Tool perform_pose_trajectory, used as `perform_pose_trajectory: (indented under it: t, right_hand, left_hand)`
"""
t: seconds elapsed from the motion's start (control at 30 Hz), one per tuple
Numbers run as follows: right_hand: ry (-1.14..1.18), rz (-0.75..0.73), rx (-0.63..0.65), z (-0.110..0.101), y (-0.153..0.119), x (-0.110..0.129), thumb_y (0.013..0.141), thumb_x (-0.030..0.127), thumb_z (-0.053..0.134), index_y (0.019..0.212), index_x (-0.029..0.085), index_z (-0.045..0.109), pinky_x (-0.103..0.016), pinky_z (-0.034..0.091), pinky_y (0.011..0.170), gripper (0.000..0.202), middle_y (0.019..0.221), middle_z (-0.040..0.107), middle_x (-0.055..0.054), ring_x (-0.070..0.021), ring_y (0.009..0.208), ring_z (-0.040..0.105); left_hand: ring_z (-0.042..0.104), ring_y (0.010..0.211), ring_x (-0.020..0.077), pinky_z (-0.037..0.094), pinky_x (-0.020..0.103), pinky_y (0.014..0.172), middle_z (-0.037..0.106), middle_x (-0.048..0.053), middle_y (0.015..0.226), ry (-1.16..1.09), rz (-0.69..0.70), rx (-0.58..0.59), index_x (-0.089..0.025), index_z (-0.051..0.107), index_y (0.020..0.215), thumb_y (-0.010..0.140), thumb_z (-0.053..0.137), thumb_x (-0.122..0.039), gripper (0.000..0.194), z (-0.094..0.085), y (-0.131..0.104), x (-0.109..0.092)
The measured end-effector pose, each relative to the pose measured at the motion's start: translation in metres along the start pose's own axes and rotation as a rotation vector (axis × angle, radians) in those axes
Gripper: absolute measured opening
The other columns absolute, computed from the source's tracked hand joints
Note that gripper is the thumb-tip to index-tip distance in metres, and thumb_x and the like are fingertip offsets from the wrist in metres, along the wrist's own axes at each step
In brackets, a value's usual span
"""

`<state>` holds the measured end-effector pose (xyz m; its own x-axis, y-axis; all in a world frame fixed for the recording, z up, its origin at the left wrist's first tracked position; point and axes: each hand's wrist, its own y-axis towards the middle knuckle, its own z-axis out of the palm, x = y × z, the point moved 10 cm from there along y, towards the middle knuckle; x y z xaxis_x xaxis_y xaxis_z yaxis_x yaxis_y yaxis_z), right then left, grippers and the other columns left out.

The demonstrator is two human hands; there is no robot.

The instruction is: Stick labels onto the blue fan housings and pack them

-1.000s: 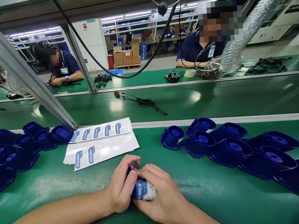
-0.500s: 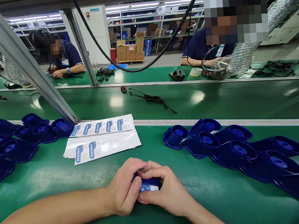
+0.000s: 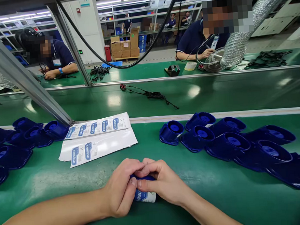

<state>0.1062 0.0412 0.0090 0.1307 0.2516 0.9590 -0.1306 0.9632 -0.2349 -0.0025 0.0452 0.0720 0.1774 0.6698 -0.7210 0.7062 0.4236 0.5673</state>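
Between my two hands sits a blue plastic housing (image 3: 146, 178), mostly covered by my fingers. A blue-and-white label (image 3: 145, 196) lies on its near side, its printing partly visible. My left hand (image 3: 124, 186) wraps round the left of the housing, thumb against it. My right hand (image 3: 161, 182) grips it from the right, with the thumb along the label's upper edge and the fingers over the top. Beyond my hands lie white label sheets (image 3: 113, 141) on the green table, several blue printed labels still on them.
Several blue housings (image 3: 201, 132) stand in a group at the right, and more blue housings (image 3: 34, 132) at the left. A metal post (image 3: 43, 96) slants down beside the sheets. Past the rail, a coiled black cable (image 3: 154, 95) lies on a green surface. Two people sit opposite.
My right thumb has moved up from the label's lower edge to its upper edge, so more of the label shows. My left hand keeps its hold. The whole view has shifted slightly.
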Motion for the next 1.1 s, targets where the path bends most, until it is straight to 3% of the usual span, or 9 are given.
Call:
perform_pose_trajectory:
  t: [0.2,0.4,0.63,0.9,1.0,1.1]
  right_hand:
    - [-0.186,-0.045,0.077,0.002,-0.007,0.016,0.077,0.039,0.089,0.087,0.022,0.083,-0.039,0.055,0.088,0.021,0.096,0.071,-0.004,-0.0227,0.094,0.068]
    - [-0.356,-0.119,0.042,-0.006,-0.014,0.024,0.081,0.034,0.086,0.100,0.025,0.081,-0.049,0.051,0.106,0.022,0.111,0.075,-0.007,-0.0293,0.116,0.065]
    - [-0.471,-0.083,0.048,-0.020,-0.018,0.018,0.083,0.036,0.083,0.113,0.027,0.078,-0.047,0.054,0.101,0.031,0.125,0.072,-0.009,-0.0294,0.119,0.063]
    - [-0.654,0.053,0.077,-0.040,-0.026,0.009,0.085,0.043,0.080,0.126,0.033,0.071,-0.048,0.053,0.100,0.043,0.131,0.071,-0.007,-0.0308,0.116,0.063]
    - [-0.608,0.096,0.101,-0.053,-0.028,0.004,0.082,0.040,0.084,0.136,0.033,0.068,-0.052,0.055,0.102,0.057,0.137,0.069,-0.009,-0.0316,0.117,0.066]
    - [-0.346,0.079,0.203,-0.046,-0.028,0.003,0.084,0.043,0.084,0.147,0.028,0.060,-0.052,0.052,0.111,0.069,0.144,0.066,-0.013,-0.0318,0.133,0.062]
  left_hand:
    - [0.059,0.109,0.0272,0.054,0.047,0.095,0.061,0.016,0.124,0.035,-0.013,0.026,-0.020,0.038,0.154,0.101,0.041,-0.014,0.054,-0.001,-0.002,-0.002]
    - [0.059,0.109,0.0268,0.055,0.046,0.095,0.061,0.015,0.122,0.033,-0.014,0.026,-0.020,0.037,0.154,0.101,0.040,-0.015,0.053,-0.003,0.001,-0.006]
    - [0.057,0.105,0.0241,0.055,0.041,0.092,0.060,0.014,0.122,0.037,-0.110,0.015,-0.022,0.039,0.152,0.103,0.040,-0.016,0.050,-0.004,-0.002,0.003]
    - [0.058,0.104,0.0250,0.055,0.043,0.091,0.060,0.015,0.120,0.038,-0.080,0.011,-0.021,0.040,0.152,0.103,0.039,-0.017,0.049,-0.003,-0.005,0.000]
    - [0.059,0.101,0.0263,0.055,0.044,0.089,0.063,0.016,0.117,0.045,-0.036,0.001,-0.019,0.043,0.149,0.102,0.040,-0.018,0.047,-0.004,-0.005,-0.001]
    - [0.063,0.099,0.0279,0.057,0.046,0.087,0.067,0.017,0.115,0.028,0.075,0.017,-0.019,0.045,0.148,0.100,0.041,-0.019,0.048,-0.003,-0.003,-0.003]
